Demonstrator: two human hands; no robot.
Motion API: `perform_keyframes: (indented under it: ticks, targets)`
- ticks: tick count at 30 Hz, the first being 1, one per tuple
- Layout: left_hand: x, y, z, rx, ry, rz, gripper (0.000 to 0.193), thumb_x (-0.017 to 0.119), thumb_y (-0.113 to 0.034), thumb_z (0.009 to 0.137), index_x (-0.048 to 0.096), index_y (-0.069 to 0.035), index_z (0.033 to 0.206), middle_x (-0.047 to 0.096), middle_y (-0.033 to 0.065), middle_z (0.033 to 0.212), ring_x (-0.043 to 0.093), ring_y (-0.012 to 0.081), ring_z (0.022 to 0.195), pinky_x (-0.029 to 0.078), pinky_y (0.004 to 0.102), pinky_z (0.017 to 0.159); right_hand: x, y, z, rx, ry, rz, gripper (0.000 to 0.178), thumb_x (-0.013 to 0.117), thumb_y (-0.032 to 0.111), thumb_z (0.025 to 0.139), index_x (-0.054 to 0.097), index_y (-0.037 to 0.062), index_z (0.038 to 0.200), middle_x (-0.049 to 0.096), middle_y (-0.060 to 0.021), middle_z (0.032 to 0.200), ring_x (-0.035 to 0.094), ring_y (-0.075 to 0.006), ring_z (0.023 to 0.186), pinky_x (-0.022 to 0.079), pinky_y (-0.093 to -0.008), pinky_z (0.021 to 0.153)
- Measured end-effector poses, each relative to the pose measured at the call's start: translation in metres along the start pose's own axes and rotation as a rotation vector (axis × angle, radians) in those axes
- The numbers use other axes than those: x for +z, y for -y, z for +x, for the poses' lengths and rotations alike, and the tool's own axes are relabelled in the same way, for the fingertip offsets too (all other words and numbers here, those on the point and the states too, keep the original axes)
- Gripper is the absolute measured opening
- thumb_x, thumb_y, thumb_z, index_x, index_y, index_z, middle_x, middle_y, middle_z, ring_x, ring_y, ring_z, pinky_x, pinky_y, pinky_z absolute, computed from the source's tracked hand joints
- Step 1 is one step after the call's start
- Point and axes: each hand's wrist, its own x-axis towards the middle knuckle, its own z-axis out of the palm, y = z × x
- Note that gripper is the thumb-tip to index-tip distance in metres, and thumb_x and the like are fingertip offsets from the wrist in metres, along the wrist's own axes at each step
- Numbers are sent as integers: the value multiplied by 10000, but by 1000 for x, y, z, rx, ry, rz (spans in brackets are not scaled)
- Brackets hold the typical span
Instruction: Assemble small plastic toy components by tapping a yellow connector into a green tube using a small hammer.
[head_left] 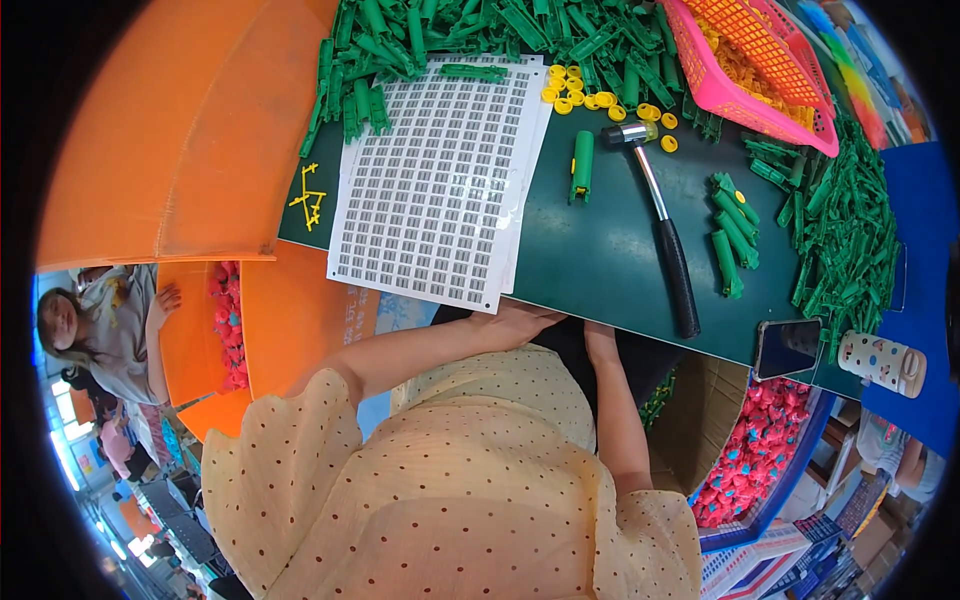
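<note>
My left hand rests in my lap at the table's near edge, its back partly showing and its fingertips out of sight. Beside it, my right hand goes under the table edge, so its fingers are hidden. Neither hand visibly holds anything. On the dark green tabletop above them lie a mallet with a black handle, a green plastic tube, a small group of green tubes and several yellow ring caps. Printed label sheets lie to the left, overhanging the near edge.
Green plastic parts are heaped along the far and right sides. A pink basket holds yellow pieces. A phone and a patterned cup sit at right. Orange bins stand left, near another person. Red pieces fill a blue crate.
</note>
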Motion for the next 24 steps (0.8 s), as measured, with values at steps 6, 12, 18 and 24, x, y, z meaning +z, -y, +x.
perform_keyframes:
  ticks: [6,12,18,24]
  targets:
    - [-15,-36,8,-154,217,545,459,347,-330,1003,381,-221,1448,288,20,1551,287,259,1409,203,413,1177,-4,-12,-6,18,24,-132,446,505,262,995,468,-17,1341,491,-166,1366,440,-284,1277,350,-385,1068]
    - [-21,-44,11,-193,287,592,480,334,-286,994,338,-239,1472,231,-20,1580,255,255,1431,177,437,1197,-5,16,-4,64,32,-110,448,503,260,991,465,-9,1348,485,-169,1379,437,-286,1286,346,-384,1072]
    - [-13,-26,5,-112,179,653,452,335,-331,1010,370,-261,1454,287,-29,1557,277,248,1418,196,421,1189,-1,71,-10,88,112,-153,469,547,289,970,479,12,1343,495,-175,1365,452,-303,1274,351,-385,1065]
    - [-20,-45,13,-308,255,477,449,333,-356,1014,381,-262,1450,288,-44,1556,271,237,1420,177,398,1197,-2,68,-11,152,93,-64,511,548,321,973,454,7,1366,466,-160,1395,431,-282,1291,345,-379,1070]
